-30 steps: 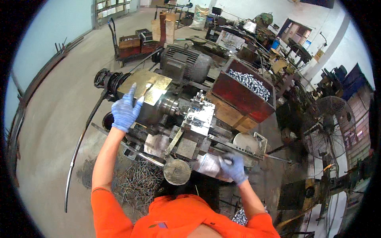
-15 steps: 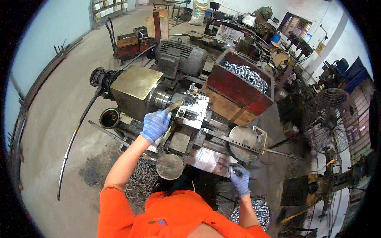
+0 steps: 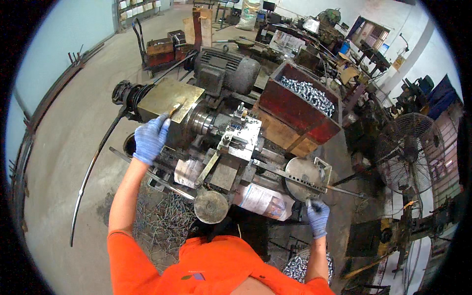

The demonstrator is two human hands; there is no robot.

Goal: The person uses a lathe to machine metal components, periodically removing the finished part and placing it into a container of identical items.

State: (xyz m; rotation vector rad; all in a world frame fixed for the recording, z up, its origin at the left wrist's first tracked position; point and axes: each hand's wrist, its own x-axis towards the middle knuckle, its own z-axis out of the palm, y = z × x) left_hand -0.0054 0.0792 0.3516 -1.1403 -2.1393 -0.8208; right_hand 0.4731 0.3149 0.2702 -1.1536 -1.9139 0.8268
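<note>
My left hand [image 3: 151, 138], in a blue knitted glove, is closed round a small brush [image 3: 176, 109] whose tip lies over the brass-coloured top plate [image 3: 162, 93] of a lathe's headstock. Right of that plate sits the lathe's round chuck [image 3: 201, 123], facing the silvery tool slide [image 3: 246, 137]. My right hand [image 3: 318, 216], gloved too, is beside the round metal tray [image 3: 297, 172] at the right end of the bed. Its fingers are curled, with a small pale bit at their tips that is too small to name.
Behind the slide stands a dark red box [image 3: 290, 105] of small shiny metal parts, beside a large motor [image 3: 223, 71]. More parts fill a basket [image 3: 297, 268] by my right arm. Metal shavings [image 3: 169, 221] litter the floor at left. A caged fan [image 3: 410, 147] stands at right.
My left hand has moved left with the brush, from the chuck to the headstock's top plate. The right hand has shifted right, away from the printed sheet toward the round tray.
</note>
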